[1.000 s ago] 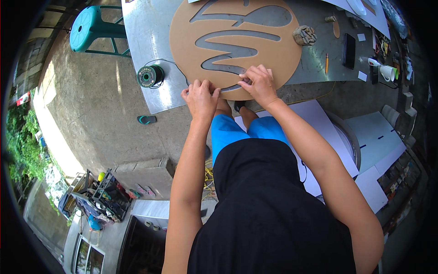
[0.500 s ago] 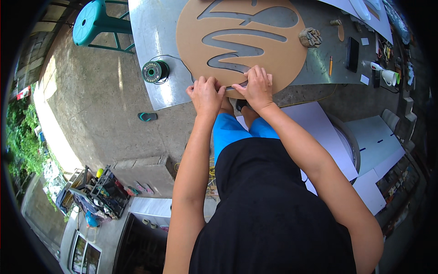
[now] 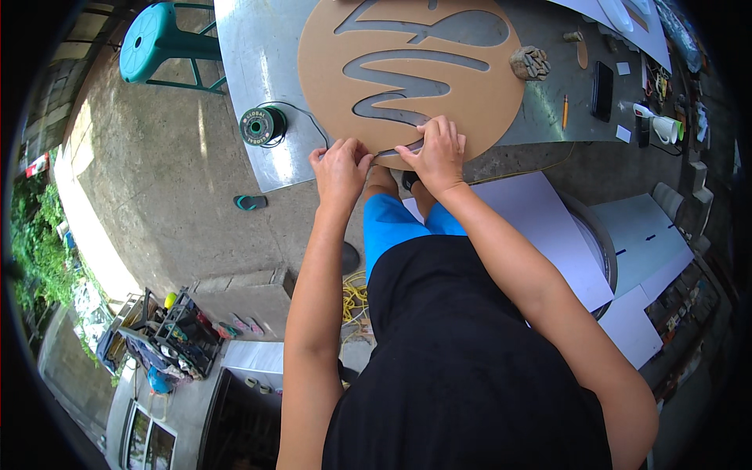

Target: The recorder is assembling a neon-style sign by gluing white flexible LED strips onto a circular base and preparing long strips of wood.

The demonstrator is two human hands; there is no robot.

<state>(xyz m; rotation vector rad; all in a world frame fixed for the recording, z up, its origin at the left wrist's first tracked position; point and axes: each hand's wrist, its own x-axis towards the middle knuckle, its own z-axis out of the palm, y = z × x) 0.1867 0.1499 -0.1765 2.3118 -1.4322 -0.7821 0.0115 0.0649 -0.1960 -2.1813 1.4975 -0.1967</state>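
A round tan board with wavy cut-outs lies on the metal table, its near edge in front of me. Thin black cord runs from a green-and-black spool to my left hand, which pinches it at the board's near-left edge. A dark line continues from these fingers toward my right hand. That hand rests on the board beside the lowest cut-out, fingers curled together and thumb pressed down at the slot's edge, where the cord appears to lie. The fingertips partly hide the contact.
On the metal table stand a bundle of short sticks, an orange pencil and a black phone. A teal stool is at far left. White sheets lie to the right; a slipper lies on the floor.
My left hand has shifted slightly left and down, away from the right, baring more of the dark line between them. The right hand stays nearly where it was.
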